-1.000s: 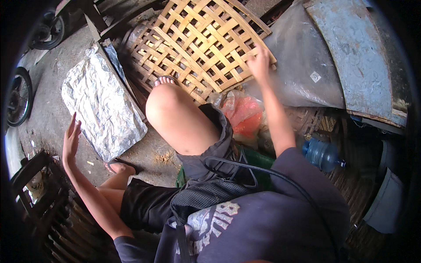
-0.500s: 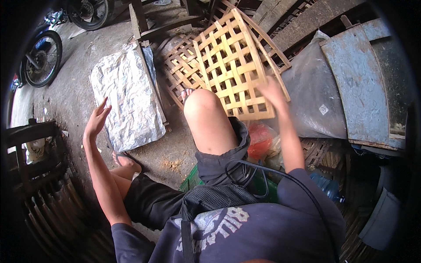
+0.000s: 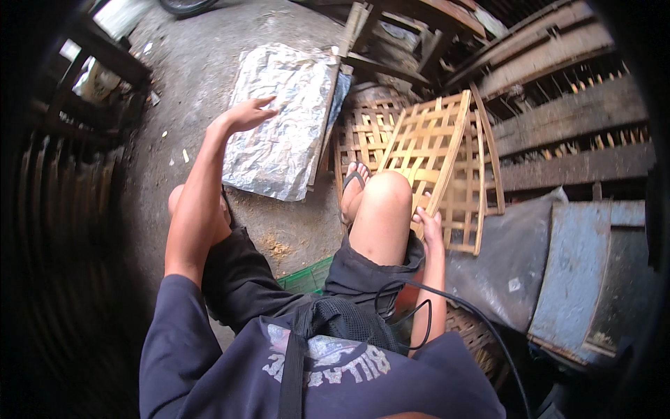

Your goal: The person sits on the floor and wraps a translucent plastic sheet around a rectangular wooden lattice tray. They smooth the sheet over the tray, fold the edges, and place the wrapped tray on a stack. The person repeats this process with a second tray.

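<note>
One woven slatted panel is slanting beside the right knee, and the right hand is gripping its near corner. The left hand, fingers extended and holding nothing, is hovering above a crinkled silvery sheet, which is lying near the sandalled right foot.

Under us we see a rough, grey concrete floor, stained and dusty. A wide rectangular sheet of crumpled silver foil lies over it, though we cannot tell how flat it sits. Nearer us, we find a scatter of yellowish-brown crumbs, and toward our left a few small pale scraps. A round black rubber tyre touches the floor at the far edge.
</note>
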Action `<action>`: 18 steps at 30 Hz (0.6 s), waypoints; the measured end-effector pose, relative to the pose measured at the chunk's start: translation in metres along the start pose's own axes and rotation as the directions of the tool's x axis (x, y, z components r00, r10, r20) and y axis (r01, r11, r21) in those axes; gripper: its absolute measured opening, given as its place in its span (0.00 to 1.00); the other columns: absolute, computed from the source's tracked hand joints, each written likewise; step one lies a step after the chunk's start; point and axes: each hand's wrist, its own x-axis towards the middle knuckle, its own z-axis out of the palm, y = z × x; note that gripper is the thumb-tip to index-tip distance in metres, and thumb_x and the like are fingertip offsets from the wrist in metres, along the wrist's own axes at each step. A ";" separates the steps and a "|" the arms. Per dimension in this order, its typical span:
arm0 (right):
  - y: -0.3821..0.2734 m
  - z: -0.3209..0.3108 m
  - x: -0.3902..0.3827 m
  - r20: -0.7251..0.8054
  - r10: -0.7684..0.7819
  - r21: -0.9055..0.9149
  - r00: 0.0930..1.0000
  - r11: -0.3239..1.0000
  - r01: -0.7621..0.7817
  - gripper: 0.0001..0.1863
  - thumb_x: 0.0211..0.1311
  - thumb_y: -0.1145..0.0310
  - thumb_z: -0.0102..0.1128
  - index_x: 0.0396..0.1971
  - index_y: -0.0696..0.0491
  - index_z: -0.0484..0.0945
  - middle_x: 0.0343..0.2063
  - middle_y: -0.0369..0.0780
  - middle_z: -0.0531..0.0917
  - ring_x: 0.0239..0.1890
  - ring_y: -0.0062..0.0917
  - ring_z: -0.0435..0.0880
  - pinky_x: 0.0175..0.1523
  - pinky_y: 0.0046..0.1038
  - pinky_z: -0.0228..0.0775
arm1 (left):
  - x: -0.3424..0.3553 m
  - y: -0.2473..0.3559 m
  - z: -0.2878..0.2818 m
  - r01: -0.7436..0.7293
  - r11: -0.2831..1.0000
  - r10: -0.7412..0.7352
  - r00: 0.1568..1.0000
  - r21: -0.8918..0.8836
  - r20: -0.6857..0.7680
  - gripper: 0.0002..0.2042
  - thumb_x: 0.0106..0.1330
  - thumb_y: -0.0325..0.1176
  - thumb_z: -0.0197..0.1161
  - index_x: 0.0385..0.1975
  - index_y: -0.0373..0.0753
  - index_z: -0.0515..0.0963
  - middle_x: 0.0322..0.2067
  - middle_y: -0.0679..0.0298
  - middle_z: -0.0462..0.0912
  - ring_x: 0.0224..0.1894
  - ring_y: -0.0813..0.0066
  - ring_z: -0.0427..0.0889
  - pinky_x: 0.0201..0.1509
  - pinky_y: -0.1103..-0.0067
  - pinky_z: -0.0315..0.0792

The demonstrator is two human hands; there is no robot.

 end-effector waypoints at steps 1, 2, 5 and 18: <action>0.002 0.000 0.008 0.059 -0.018 -0.029 0.998 0.999 0.019 0.30 0.57 0.77 0.55 0.62 0.57 0.61 0.37 0.39 0.80 0.32 0.21 0.79 0.37 0.22 0.73 | -0.003 0.001 0.000 -0.009 1.000 0.009 1.000 0.007 -0.013 0.31 0.67 0.49 0.54 0.66 0.40 0.58 0.56 0.49 0.73 0.57 0.64 0.73 0.61 0.74 0.64; 0.009 -0.008 0.020 0.102 -0.038 -0.054 0.994 0.998 0.043 0.31 0.56 0.80 0.54 0.62 0.57 0.61 0.36 0.38 0.80 0.31 0.20 0.79 0.36 0.22 0.72 | 0.001 0.006 0.000 -0.033 0.999 0.033 0.999 0.018 -0.018 0.31 0.67 0.49 0.54 0.66 0.40 0.58 0.55 0.49 0.74 0.57 0.63 0.74 0.60 0.74 0.64; -0.002 -0.009 0.031 0.135 -0.029 -0.158 0.990 0.986 0.051 0.32 0.52 0.84 0.50 0.61 0.57 0.63 0.32 0.37 0.79 0.27 0.19 0.76 0.31 0.21 0.70 | 0.002 0.010 0.002 -0.023 0.999 0.025 0.999 0.036 -0.042 0.32 0.65 0.52 0.54 0.66 0.41 0.59 0.58 0.49 0.70 0.60 0.59 0.71 0.64 0.72 0.62; -0.172 0.117 -0.020 0.671 -0.128 -0.633 0.730 0.413 0.655 0.30 0.48 0.84 0.44 0.56 0.59 0.69 0.52 0.50 0.76 0.55 0.34 0.75 0.60 0.29 0.63 | -0.030 0.069 0.027 -0.137 0.019 0.076 0.988 -0.990 -0.135 0.55 0.51 0.71 0.57 0.70 0.52 0.33 0.68 0.40 0.37 0.67 0.34 0.48 0.61 0.43 0.56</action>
